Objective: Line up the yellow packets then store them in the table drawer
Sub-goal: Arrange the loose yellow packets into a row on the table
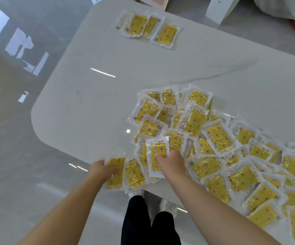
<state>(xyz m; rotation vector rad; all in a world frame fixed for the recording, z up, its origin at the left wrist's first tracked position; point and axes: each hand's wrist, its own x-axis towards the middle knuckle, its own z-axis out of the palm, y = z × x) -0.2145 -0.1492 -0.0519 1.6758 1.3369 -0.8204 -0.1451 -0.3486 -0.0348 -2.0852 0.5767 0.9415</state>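
A glossy white bench (90, 103) over grey floor (10, 138) held heaped yellow packets (217, 137); the left hand (102, 167) and right hand (172, 163) each gripped one.

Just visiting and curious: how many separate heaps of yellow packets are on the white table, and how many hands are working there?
Heaps of yellow packets: 2, the big heap and the small far group
Hands: 2, left hand gripping a packet, right hand gripping another packet
Total: 4

Glossy grey floor (19, 121) reflects window light around white table (93, 96).
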